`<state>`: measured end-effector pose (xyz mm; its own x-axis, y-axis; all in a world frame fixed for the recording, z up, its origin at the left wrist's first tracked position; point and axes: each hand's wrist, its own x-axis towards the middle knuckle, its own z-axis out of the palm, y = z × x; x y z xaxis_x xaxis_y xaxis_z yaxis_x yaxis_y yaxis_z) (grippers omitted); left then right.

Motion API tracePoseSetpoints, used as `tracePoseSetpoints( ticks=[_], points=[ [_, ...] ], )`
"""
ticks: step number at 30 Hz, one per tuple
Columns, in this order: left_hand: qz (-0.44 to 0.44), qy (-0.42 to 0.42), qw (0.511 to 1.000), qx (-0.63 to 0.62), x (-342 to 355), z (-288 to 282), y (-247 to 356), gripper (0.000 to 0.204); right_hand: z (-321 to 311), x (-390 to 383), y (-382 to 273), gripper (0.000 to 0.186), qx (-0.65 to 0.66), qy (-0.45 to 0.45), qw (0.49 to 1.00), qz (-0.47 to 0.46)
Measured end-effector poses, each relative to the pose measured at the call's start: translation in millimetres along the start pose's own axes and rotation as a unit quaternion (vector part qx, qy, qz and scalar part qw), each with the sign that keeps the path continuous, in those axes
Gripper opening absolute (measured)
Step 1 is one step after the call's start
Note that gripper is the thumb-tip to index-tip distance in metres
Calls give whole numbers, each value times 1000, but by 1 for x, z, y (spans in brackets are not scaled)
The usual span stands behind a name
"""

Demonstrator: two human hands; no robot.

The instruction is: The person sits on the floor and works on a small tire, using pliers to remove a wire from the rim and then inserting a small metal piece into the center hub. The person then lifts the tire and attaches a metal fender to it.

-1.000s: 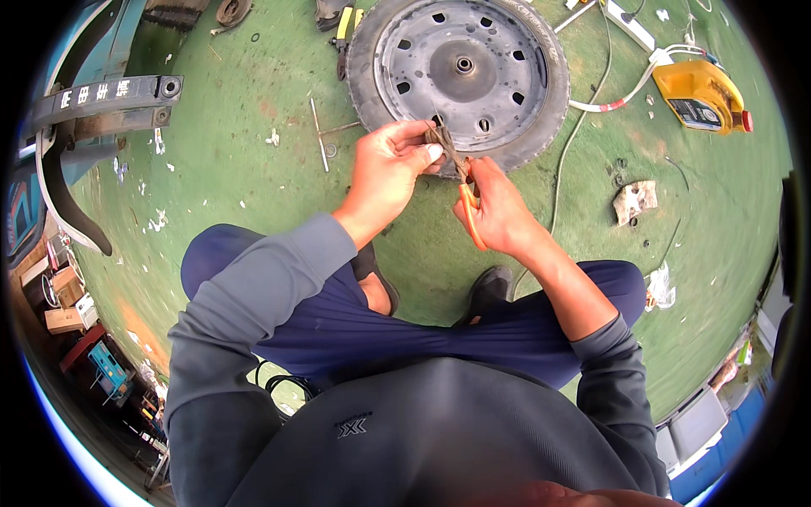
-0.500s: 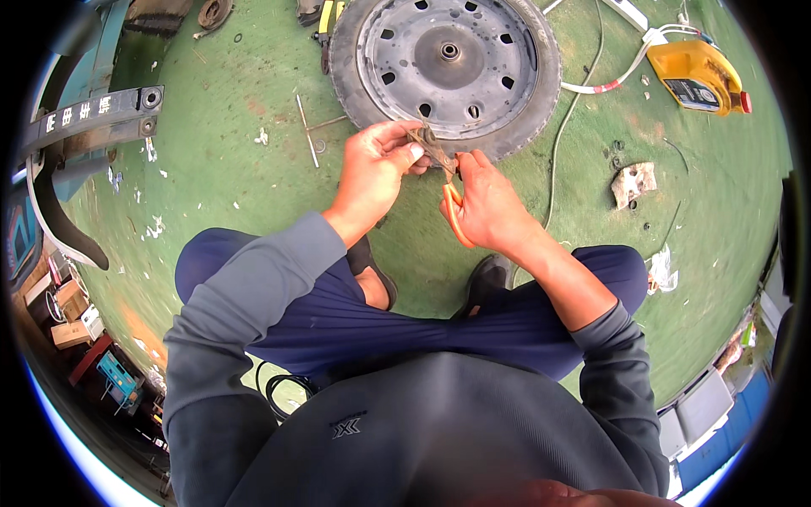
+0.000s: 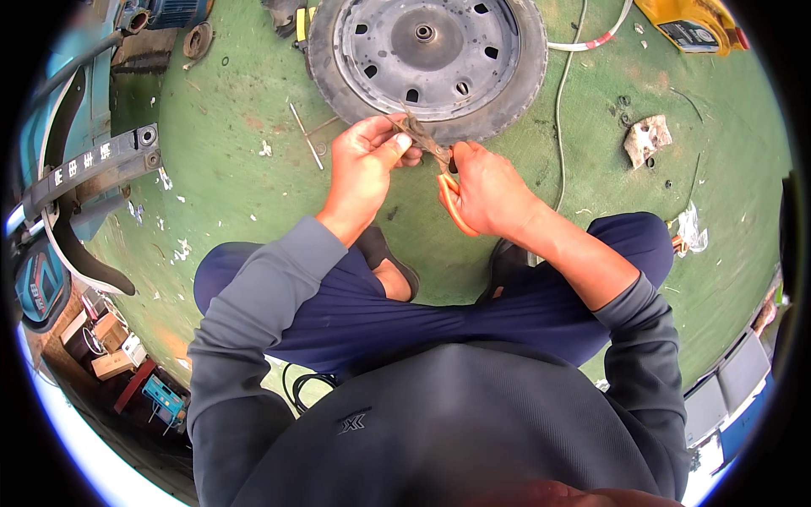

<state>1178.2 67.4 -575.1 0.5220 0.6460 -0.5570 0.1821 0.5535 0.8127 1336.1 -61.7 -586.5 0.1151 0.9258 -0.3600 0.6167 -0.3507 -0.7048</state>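
Observation:
My right hand (image 3: 492, 191) is closed round the orange handle of a pair of scissors (image 3: 454, 205), whose brownish metal part points up and left. Thumb and fingers of my left hand (image 3: 361, 169) pinch a small dark brown piece (image 3: 410, 127) at the far end of the scissors. What this piece is, and whether the blades are closed on it, I cannot make out. Just beyond both hands, a grey wheel (image 3: 395, 72) with a black tyre lies flat on the floor.
A metal rod tool (image 3: 306, 135) lies left of the wheel on the green floor (image 3: 253, 194). To the right are a pale cable (image 3: 561, 127), a dirty whitish block (image 3: 648, 141), small black rings and a yellow jug (image 3: 694, 24). A machine arm (image 3: 93, 169) juts in at left.
The view has shifted, so the wheel and jug sit higher in it. My hands stay at the scissors and the brown piece, with only a slight change of angle.

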Motion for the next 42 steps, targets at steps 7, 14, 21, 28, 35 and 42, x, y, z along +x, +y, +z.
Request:
tracePoseSetpoints(
  ticks=[7, 14, 21, 28, 35, 42],
  points=[
    [-4, -9, 1000, -4, -1, 3, 0, 25, -3, -7, -1, 32, 15, 11, 1000, 12],
    [-33, -24, 999, -18, -3, 11, 14, 28, -8, -9, -3, 32, 1, 10, 1000, 28],
    [-14, -56, 998, 5, 0, 15, 16, 28, -11, -10, 4, 32, -8, 85, 996, 7],
    [-27, -83, 996, 23, 6, 8, 17, 26, -15, -11, 5, 29, -3, 68, 998, 16],
    [-94, -122, 988, 17, 8, 7, 26, 28, -15, -15, 12, 31, 23, 53, 998, 19],
    [-142, -141, 978, -56, 12, 4, 24, 32, -19, -19, 15, 35, 2, 34, 999, 33]
  ],
)
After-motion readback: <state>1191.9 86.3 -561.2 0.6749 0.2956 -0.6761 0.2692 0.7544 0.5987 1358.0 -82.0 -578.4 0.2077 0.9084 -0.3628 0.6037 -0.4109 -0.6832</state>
